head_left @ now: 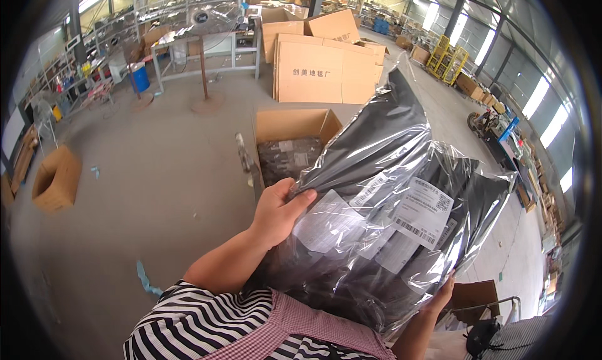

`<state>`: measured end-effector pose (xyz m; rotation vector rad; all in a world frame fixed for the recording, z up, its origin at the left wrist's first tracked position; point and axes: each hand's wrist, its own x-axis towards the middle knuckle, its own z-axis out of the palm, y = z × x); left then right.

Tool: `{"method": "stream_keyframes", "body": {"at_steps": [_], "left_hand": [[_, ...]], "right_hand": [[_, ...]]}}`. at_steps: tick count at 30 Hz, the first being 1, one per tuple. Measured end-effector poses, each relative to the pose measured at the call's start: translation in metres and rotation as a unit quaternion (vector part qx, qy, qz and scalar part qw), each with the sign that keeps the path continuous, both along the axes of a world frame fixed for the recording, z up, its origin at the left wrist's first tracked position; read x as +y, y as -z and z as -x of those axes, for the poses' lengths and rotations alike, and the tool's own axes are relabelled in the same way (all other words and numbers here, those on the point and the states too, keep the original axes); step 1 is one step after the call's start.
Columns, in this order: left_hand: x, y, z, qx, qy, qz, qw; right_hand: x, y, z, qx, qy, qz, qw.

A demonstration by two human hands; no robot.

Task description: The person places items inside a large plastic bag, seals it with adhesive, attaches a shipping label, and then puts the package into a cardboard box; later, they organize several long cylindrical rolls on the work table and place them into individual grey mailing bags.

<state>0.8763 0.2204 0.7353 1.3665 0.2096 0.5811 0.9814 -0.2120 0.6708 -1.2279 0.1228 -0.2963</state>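
Note:
Close in front of my chest I hold a large clear plastic bag (335, 281) with dark contents showing through it. Several white labels, one of them a printed label (414, 219) with a square code and bars, show on or through the glossy film. My left hand (279, 213) is closed on the bag's left edge, thumb on top and fingers behind. My right hand (443, 295) grips the lower right edge, most of its fingers hidden by the bag. Beyond my left hand stands an open carton (295, 123) with similar dark, labelled packages (288, 156) inside.
Large cardboard boxes (323, 72) stack behind the open carton. A small open box (56, 178) stands on the floor at left, near a metal workbench (207, 68) and a blue barrel (139, 78). A yellow rack (446, 60) is far right. Blue scrap (145, 278) lies on the floor.

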Motion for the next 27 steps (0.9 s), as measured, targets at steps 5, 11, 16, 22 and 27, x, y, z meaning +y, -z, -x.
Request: {"method": "stream_keyframes", "body": {"at_steps": [5, 11, 16, 22, 27], "left_hand": [[0.082, 0.002, -0.113, -0.003, 0.000, -0.088, 0.996], [0.190, 0.055, -0.326, -0.025, 0.091, -0.176, 0.980], [0.243, 0.170, -0.479, 0.035, 0.122, -0.276, 0.953], [0.269, 0.306, -0.504, 0.116, 0.162, -0.370, 0.908], [0.283, 0.410, -0.516, 0.225, 0.186, -0.252, 0.923]], "right_hand": [[0.093, 0.033, -0.084, 0.001, -0.008, -0.062, 0.998], [0.223, 0.106, -0.182, 0.068, -0.012, -0.091, 0.993], [0.284, 0.212, -0.237, 0.106, -0.018, -0.114, 0.988], [0.342, 0.331, -0.232, 0.332, -0.027, 0.052, 0.941], [0.359, 0.375, -0.231, 0.423, 0.049, 0.001, 0.905]]}}
